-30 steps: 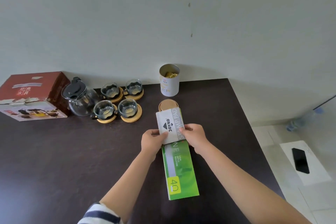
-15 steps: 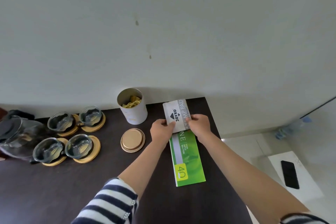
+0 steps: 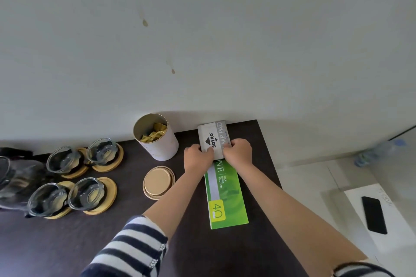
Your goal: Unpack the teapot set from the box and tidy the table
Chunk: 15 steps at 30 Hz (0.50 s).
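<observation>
My left hand and my right hand both grip the near end of a grey stamp pad box, which lies on a green flat box at the table's far right, its far end against the wall. At the left stands the glass teapot with its black lid, cut off by the frame edge. Beside it sit several glass cups on round wooden coasters.
An open white tin with gold packets stands by the wall; its gold lid lies in front of it. The dark table ends just right of my hands. Down on the floor a black phone lies on a white box.
Both hands have slid the stamp pad box and the green box under it away from me to the wall. The view has swung right, so the red carton is out of frame.
</observation>
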Available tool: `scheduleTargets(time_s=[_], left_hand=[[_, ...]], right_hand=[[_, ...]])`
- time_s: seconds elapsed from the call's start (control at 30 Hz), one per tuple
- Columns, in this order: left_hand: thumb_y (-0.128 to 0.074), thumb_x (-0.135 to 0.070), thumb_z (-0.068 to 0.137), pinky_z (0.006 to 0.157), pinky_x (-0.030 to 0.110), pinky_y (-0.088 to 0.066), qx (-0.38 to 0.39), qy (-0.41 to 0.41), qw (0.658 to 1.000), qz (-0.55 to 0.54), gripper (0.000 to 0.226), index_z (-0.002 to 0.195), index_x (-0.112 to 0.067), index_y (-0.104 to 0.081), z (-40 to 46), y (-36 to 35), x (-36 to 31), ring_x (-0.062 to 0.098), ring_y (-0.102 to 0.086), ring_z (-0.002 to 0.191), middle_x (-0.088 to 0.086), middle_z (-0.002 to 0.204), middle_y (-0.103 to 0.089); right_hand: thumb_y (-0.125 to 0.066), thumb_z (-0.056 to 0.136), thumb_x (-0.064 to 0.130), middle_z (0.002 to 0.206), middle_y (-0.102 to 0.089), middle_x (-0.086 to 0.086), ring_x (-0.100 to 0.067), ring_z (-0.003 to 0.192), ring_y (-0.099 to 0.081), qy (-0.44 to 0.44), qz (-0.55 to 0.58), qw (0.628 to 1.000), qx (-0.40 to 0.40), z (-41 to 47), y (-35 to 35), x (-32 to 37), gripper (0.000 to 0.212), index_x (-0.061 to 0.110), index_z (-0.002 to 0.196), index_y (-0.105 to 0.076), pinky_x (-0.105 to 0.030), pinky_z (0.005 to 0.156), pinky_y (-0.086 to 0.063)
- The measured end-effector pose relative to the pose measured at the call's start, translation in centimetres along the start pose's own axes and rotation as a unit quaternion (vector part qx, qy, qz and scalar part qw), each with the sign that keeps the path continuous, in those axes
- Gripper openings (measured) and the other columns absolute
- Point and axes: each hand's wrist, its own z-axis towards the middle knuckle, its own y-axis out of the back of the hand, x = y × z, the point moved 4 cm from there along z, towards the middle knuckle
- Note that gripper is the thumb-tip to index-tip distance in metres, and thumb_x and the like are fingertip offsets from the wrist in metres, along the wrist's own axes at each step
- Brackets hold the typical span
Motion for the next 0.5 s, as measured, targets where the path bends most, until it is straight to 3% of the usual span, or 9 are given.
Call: scheduleTargets(time_s=[0.1,0.2,0.37,0.43,0.5], left_hand=[[-0.055,-0.030,0.087,0.059,0.028,-0.037,0.002,-0.002,1.000,-0.022,0.025,0.079,-0.007,-0.060,-0.5,0.5,-0.6,0.023,-0.056,0.076,0.008,0.081,-0.062],[-0.052,-0.023,0.091,0.051,0.030,-0.027,0.004,-0.011,0.999,-0.047,0.035,0.059,-0.015,-0.039,-1.6,1.6,-1.7,0.014,-0.037,0.055,-0.001,0.060,-0.041],[-0.046,-0.020,0.093,0.054,0.031,-0.023,0.015,-0.057,0.992,-0.113,0.036,0.062,-0.018,-0.028,-5.2,4.0,-2.7,0.014,-0.029,0.058,-0.004,0.063,-0.031],[-0.045,-0.020,0.095,0.056,0.025,-0.024,0.015,-0.073,0.986,-0.148,0.034,0.065,-0.022,-0.030,-7.4,6.0,-3.4,0.010,-0.030,0.061,-0.009,0.065,-0.031],[-0.044,-0.020,0.096,0.061,0.023,-0.028,0.014,-0.094,0.977,-0.190,0.026,0.071,-0.023,-0.039,-10.2,8.1,-2.4,0.007,-0.035,0.065,-0.012,0.068,-0.036]], right_hand=[[-0.053,0.086,0.015,0.077,-0.048,-0.013,-0.014,0.048,-0.038,0.000,0.004,1.000,0.000,-0.3,0.0,0.5,0.032,0.011,0.056,-0.043,-0.023,0.040,-0.020],[-0.054,0.088,0.016,0.078,-0.054,-0.012,-0.014,0.053,-0.043,0.008,0.013,1.000,0.005,-1.3,0.6,1.3,0.023,0.009,0.066,-0.048,-0.024,0.043,-0.023],[-0.054,0.090,0.014,0.068,-0.045,0.003,-0.013,0.058,-0.042,0.075,0.026,0.997,-0.012,-5.2,2.4,3.0,0.029,0.018,0.065,-0.039,-0.020,0.045,-0.023],[-0.055,0.090,0.014,0.081,-0.058,-0.002,-0.021,0.076,-0.056,0.105,0.033,0.994,-0.010,-7.6,3.1,4.2,0.010,0.013,0.080,-0.057,-0.020,0.054,-0.034],[-0.057,0.091,0.016,0.109,-0.064,-0.006,-0.022,0.102,-0.060,0.154,0.034,0.987,-0.011,-11.0,3.0,4.7,0.022,0.010,0.112,-0.064,-0.024,0.077,-0.043]])
